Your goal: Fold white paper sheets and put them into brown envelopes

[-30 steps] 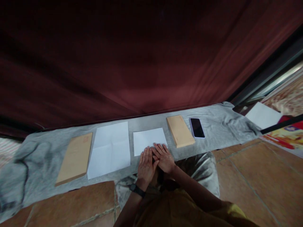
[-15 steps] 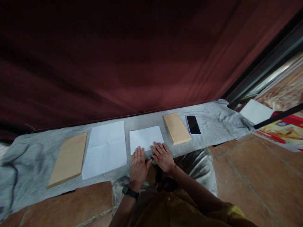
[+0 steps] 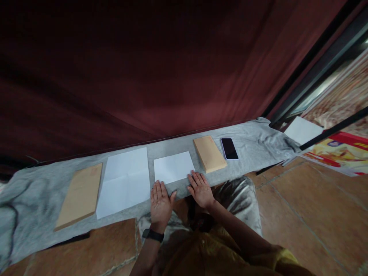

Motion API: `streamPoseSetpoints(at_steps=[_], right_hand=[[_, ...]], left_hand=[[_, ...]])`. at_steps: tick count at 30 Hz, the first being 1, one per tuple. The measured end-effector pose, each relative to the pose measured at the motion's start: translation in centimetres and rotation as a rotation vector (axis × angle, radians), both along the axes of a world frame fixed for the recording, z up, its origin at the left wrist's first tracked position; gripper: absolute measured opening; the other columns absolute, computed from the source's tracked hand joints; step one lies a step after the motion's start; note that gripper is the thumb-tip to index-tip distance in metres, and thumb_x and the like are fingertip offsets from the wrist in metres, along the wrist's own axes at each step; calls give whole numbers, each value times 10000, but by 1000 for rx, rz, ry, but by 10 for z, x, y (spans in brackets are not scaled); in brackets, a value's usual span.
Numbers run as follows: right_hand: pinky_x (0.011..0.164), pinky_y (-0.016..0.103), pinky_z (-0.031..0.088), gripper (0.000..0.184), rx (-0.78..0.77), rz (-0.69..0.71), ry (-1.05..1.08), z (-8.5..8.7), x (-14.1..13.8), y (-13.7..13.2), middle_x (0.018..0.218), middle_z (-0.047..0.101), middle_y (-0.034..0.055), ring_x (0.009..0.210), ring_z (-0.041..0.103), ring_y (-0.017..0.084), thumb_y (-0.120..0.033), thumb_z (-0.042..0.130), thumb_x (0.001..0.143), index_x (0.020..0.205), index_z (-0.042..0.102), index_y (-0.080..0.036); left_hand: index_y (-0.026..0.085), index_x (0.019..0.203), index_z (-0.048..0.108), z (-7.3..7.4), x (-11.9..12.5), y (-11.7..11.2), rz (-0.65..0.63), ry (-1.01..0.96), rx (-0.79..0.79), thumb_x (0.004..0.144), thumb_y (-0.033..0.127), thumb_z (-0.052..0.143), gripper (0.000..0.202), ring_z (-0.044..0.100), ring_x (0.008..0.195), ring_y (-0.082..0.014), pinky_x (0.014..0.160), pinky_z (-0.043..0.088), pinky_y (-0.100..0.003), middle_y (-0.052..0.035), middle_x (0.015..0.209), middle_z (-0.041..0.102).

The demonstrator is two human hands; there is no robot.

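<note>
A folded white sheet of paper (image 3: 174, 167) lies flat on the grey cloth in front of me. My left hand (image 3: 161, 202) rests palm down at its near left corner, fingers stretched out and holding nothing. By the near right corner lies my right hand (image 3: 200, 190), also flat, its fingers slightly spread. Left of the folded sheet is a larger creased white paper stack (image 3: 125, 182). A stack of brown envelopes (image 3: 209, 152) sits to the right, beyond my right hand.
Grey cloth (image 3: 178, 190) covers the long narrow bench. On it are a phone (image 3: 229, 148) at the right and another brown envelope stack (image 3: 79, 195) at the far left. A dark red curtain (image 3: 161, 76) rises behind. A colourful box (image 3: 342, 151) stands at the right.
My hands have slid off the folded sheet toward its near corners and moved farther apart. The view has shifted slightly; the papers and envelopes stay in place.
</note>
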State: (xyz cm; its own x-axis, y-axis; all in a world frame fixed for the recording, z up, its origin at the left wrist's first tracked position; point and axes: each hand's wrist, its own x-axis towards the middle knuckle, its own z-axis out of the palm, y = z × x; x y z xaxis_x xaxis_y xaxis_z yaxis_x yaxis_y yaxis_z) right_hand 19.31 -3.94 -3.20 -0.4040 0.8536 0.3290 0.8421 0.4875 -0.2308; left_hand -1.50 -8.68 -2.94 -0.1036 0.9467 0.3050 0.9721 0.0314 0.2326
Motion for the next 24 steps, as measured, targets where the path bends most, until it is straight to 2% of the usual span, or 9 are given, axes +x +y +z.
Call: streamPoseSetpoints(at_steps=[4, 8, 11, 18, 21, 23, 24], right_hand=[[1183, 504, 303, 536, -7, 1, 8, 0, 2, -1, 1559, 418, 156, 1429, 396, 291, -379, 460, 1029, 1505, 433, -133], [1184, 510, 297, 531, -9, 1, 10, 0, 2, -1, 1553, 427, 159, 1429, 393, 294, -376, 458, 1028, 1497, 443, -128], [1187, 506, 295, 525, -5, 3, 7, 1, 1, -1, 1552, 430, 156, 1428, 393, 290, -373, 463, 1028, 1492, 451, -130], [1195, 500, 302, 521, -51, -23, 53, 5, 5, -7, 1530, 459, 167, 1423, 399, 291, -335, 492, 1017, 1479, 460, -98], [1188, 519, 317, 484, -169, -68, 180, 20, 0, -5, 1494, 490, 200, 1410, 415, 309, -251, 528, 979, 1427, 513, -67], [1148, 528, 371, 446, -302, -134, 360, 44, -10, -4, 1440, 532, 225, 1360, 472, 322, -216, 556, 941, 1361, 573, -67], [1117, 505, 412, 411, -394, -108, 496, 61, -16, -4, 1390, 577, 212, 1298, 534, 305, -225, 559, 938, 1324, 604, -88]], left_hand=[[1, 1493, 358, 8, 9, 4, -25, 17, 11, 1001, 526, 330, 720, 267, 1504, -351, 1215, 260, -555, -276, 1571, 348], [88, 1504, 386, 15, 26, 14, -181, 31, -21, 1009, 479, 334, 632, 283, 1507, -291, 1229, 259, -518, -193, 1575, 393], [167, 1491, 432, 13, 35, 21, -223, 54, -44, 1002, 488, 358, 590, 293, 1502, -302, 1221, 260, -550, -146, 1568, 423], [181, 1475, 470, 5, 31, 23, -238, 115, -48, 992, 485, 403, 574, 276, 1503, -342, 1200, 272, -578, -148, 1571, 417], [186, 1477, 467, 3, 29, 23, -235, 99, -59, 988, 463, 428, 564, 268, 1507, -340, 1204, 263, -577, -147, 1580, 402], [178, 1475, 470, 0, 28, 23, -238, 71, -66, 982, 440, 451, 559, 266, 1506, -347, 1206, 251, -583, -158, 1583, 393], [173, 1472, 474, -2, 27, 23, -247, 44, -66, 980, 420, 459, 551, 264, 1507, -350, 1208, 240, -587, -162, 1584, 391]])
